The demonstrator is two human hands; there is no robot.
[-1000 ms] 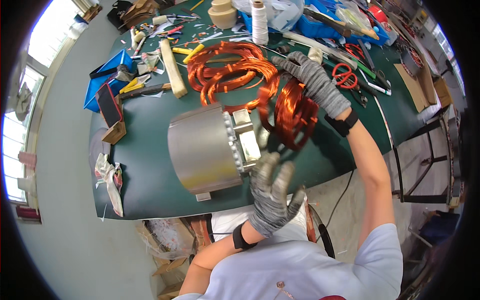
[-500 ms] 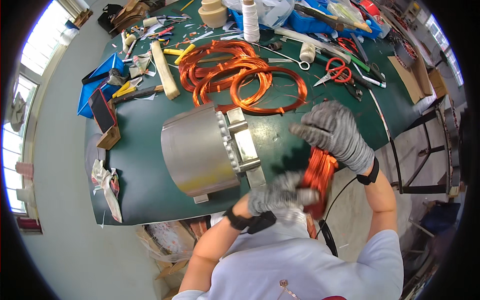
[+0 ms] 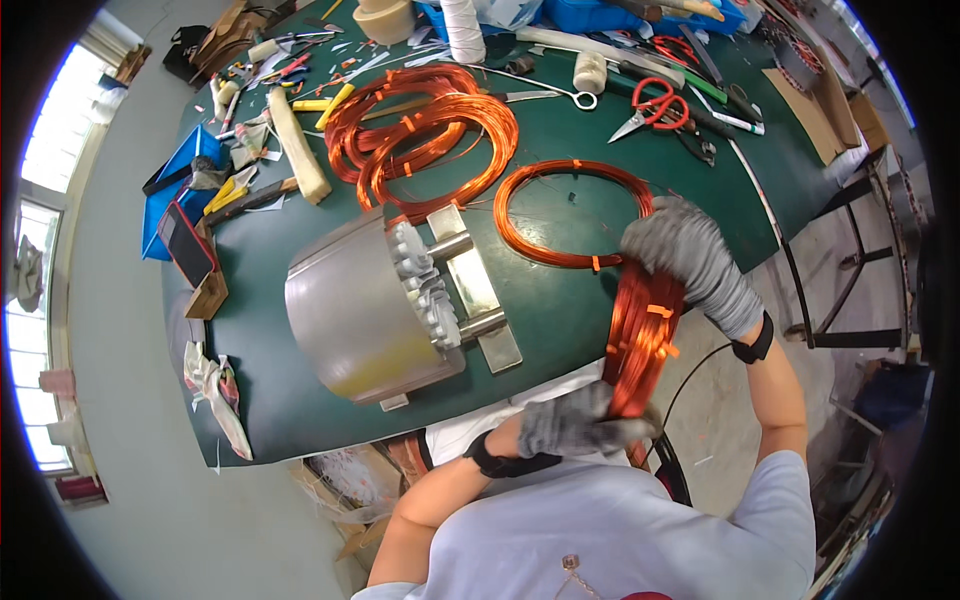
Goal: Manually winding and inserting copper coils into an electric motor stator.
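Note:
My left hand (image 3: 580,420), in a grey knit glove, grips the lower end of a thick bundle of copper wire coils (image 3: 640,345) bound with orange ties. The bundle hangs at the table's near edge. My gloved right hand (image 3: 690,255), slightly blurred, is closed at the bundle's top and at the right side of a single copper wire coil (image 3: 520,240) lying on the table. Its fingertips are partly hidden. To the left rests a grey metal cylinder (image 3: 345,310) with white pieces along its end and metal bars (image 3: 475,280) beside it.
More copper wire coils (image 3: 375,140) lie behind the cylinder on the green table (image 3: 255,350). Red-handled scissors (image 3: 655,105), a thread cone (image 3: 465,30) and tools sit at the back. A wooden block (image 3: 300,150), blue bin (image 3: 185,185) and phone (image 3: 187,240) stand left.
The single coil has slid right, away from the other coils, and now reaches my right hand. My left hand has moved down along the bundle. The whole view has shifted a little.

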